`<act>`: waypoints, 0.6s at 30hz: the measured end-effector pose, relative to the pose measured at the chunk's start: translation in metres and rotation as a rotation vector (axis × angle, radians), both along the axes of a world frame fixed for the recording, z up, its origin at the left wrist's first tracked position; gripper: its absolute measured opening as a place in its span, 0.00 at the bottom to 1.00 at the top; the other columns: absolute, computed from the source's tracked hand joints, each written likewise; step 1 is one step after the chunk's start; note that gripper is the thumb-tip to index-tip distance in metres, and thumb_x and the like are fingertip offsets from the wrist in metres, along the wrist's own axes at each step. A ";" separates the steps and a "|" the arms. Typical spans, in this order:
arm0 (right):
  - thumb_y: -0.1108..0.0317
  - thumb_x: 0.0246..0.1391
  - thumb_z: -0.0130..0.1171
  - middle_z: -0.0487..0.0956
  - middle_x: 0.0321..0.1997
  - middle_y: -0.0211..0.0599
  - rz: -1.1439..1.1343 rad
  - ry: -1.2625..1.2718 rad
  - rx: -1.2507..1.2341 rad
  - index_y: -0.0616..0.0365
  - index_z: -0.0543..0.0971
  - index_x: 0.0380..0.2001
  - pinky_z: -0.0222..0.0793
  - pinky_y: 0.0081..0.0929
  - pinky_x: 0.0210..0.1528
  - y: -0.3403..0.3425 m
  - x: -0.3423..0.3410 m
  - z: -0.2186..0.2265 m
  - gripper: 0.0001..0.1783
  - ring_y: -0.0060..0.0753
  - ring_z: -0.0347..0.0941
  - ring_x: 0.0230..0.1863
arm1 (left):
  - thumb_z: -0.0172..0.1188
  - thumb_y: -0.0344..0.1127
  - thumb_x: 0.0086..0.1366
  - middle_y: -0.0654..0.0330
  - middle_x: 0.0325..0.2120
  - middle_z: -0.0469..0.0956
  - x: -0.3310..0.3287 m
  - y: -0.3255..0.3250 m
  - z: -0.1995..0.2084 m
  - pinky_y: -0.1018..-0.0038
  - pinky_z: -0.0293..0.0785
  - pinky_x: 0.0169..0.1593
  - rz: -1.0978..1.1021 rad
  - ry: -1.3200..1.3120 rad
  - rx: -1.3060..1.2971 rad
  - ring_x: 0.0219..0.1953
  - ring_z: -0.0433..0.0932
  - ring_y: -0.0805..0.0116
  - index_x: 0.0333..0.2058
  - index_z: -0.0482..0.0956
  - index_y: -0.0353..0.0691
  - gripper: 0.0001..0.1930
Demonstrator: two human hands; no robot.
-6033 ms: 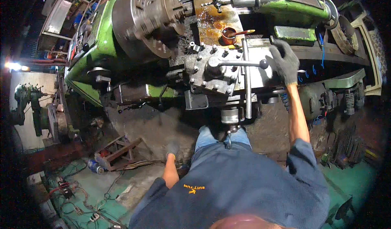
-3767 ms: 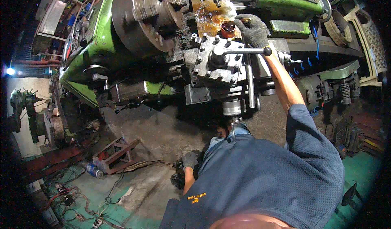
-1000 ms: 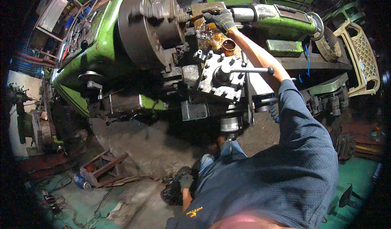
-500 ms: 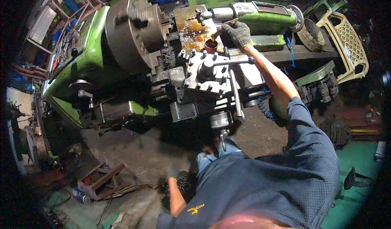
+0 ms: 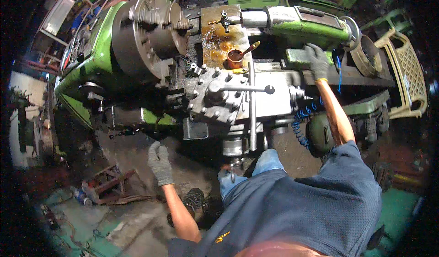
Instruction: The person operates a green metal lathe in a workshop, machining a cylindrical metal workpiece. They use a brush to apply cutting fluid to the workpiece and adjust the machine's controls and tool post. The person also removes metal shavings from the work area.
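My right hand (image 5: 318, 63), in a grey knit glove, is over the green tailstock base (image 5: 297, 57) of a lathe. Its fingers stretch forward, and I see nothing held in them. My left hand (image 5: 160, 163), gloved too, hangs in front of the lathe, fingers extended and holding nothing visible. On the oily plate (image 5: 212, 37) behind the tool post (image 5: 217, 95) stands a small reddish-brown cup (image 5: 235, 61) of dark liquid. A brush (image 5: 251, 48) leans in it, handle up to the right. The lathe chuck (image 5: 153, 28) at the left looks smeared by motion.
A long lever (image 5: 252, 111) and a ball-ended handle (image 5: 249, 88) stick out by the tool post. A coiled blue hose (image 5: 299, 127) hangs below my right forearm. A beige plastic chair (image 5: 407, 74) stands at the right, and a rusty frame (image 5: 109, 184) lies on the floor.
My right hand has let go of the brush, leaving it in the cup, and moved right to the tailstock base. My left hand has risen forward from beside my body. The tool post has turned slightly.
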State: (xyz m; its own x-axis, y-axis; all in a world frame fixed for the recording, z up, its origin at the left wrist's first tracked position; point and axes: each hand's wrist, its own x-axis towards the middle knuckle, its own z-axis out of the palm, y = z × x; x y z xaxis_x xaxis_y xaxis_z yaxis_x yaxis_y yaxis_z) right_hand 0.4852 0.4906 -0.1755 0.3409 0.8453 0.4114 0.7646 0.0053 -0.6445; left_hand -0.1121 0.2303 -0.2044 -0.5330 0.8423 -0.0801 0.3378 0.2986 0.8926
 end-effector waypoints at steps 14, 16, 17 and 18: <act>0.66 0.63 0.52 0.77 0.57 0.47 -0.239 -0.335 -0.468 0.57 0.75 0.57 0.69 0.38 0.59 0.107 0.327 -0.171 0.20 0.43 0.74 0.55 | 0.64 0.45 0.63 0.48 0.54 0.75 0.207 0.141 0.118 0.57 0.67 0.61 -0.400 0.759 0.232 0.56 0.73 0.47 0.57 0.73 0.35 0.28; 0.66 0.63 0.52 0.77 0.56 0.47 -0.247 -0.349 -0.510 0.57 0.75 0.56 0.69 0.38 0.58 0.116 0.338 -0.178 0.19 0.43 0.74 0.55 | 0.61 0.49 0.66 0.47 0.53 0.75 0.208 0.147 0.112 0.56 0.67 0.61 -0.411 0.787 0.252 0.55 0.73 0.46 0.56 0.73 0.35 0.27; 0.66 0.63 0.52 0.77 0.56 0.47 -0.229 -0.361 -0.519 0.57 0.75 0.56 0.69 0.38 0.58 0.129 0.336 -0.178 0.19 0.43 0.74 0.55 | 0.59 0.50 0.67 0.47 0.53 0.75 0.209 0.145 0.108 0.56 0.67 0.61 -0.400 0.794 0.254 0.55 0.73 0.45 0.55 0.73 0.35 0.27; 0.66 0.63 0.52 0.78 0.56 0.47 -0.217 -0.371 -0.537 0.57 0.76 0.56 0.69 0.38 0.58 0.135 0.332 -0.180 0.19 0.44 0.74 0.55 | 0.56 0.50 0.69 0.46 0.51 0.76 0.211 0.142 0.110 0.55 0.67 0.60 -0.372 0.775 0.234 0.54 0.74 0.44 0.53 0.73 0.35 0.25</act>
